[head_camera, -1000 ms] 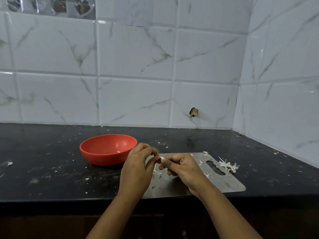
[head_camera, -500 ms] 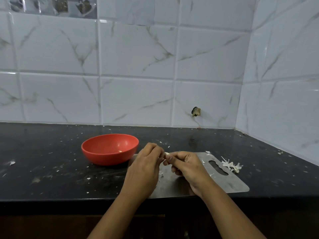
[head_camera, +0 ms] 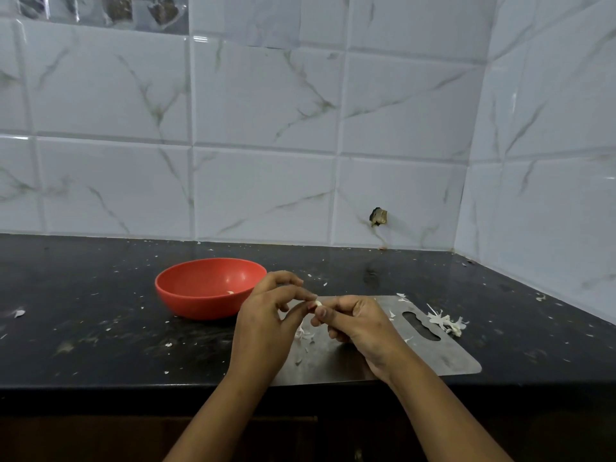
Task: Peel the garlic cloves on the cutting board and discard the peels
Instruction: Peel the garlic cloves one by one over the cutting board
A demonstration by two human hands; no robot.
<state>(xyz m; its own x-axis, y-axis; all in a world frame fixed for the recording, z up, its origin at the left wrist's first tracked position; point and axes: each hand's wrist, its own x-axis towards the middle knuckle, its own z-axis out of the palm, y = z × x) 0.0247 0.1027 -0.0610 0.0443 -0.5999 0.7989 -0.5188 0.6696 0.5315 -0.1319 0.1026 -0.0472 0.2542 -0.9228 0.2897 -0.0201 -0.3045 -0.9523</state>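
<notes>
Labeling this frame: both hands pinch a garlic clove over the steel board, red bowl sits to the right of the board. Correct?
One thing is off. The head view shows the red bowl to the left of the steel board, not the right. The rest holds: left hand and right hand pinch the garlic clove over the board.

- One view only, from a camera worn on the person's head; no second view shares the scene
- It looks forward and slightly down across a dark counter point(head_camera: 100, 328) toward a tiled wall point(head_camera: 266, 128); a second tiled wall closes the corner at the right
- Wide-angle; the tile lines bow near the edges
- Both forearms enter from the bottom edge; the left hand point(head_camera: 266, 325) and right hand point(head_camera: 360, 325) sit close, low of centre
- The counter's front edge runs across the lower part of the picture
</notes>
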